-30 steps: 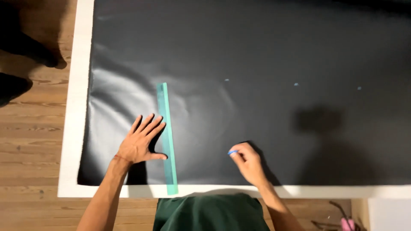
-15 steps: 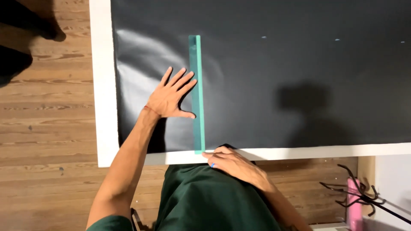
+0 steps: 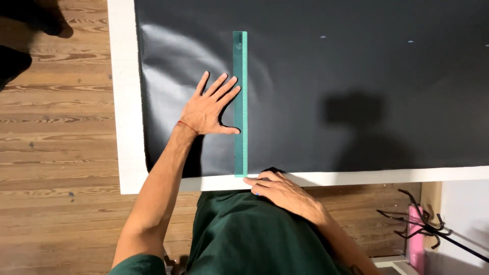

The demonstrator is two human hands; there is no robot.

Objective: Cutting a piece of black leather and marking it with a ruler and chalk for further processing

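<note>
A long translucent green ruler (image 3: 240, 102) lies upright across a large black sheet (image 3: 331, 76) that covers a white table (image 3: 122, 102). My left hand (image 3: 209, 108) is spread flat on the sheet with its fingers and thumb pressed against the ruler's left edge. My right hand (image 3: 277, 189) sits at the table's near edge, just below the ruler's lower end, fingers curled around a small blue-tipped marking tool that is mostly hidden. Small pale marks (image 3: 322, 36) dot the sheet further up.
Wooden floor (image 3: 56, 142) lies to the left of the table. Dark shoes (image 3: 30, 20) of another person stand at the top left. A pink object with black wire hooks (image 3: 417, 229) stands at the bottom right. My green shirt fills the lower middle.
My right hand has moved from the sheet down to the ruler's lower end at the table edge. The view has shifted, and my left hand still presses beside the ruler.
</note>
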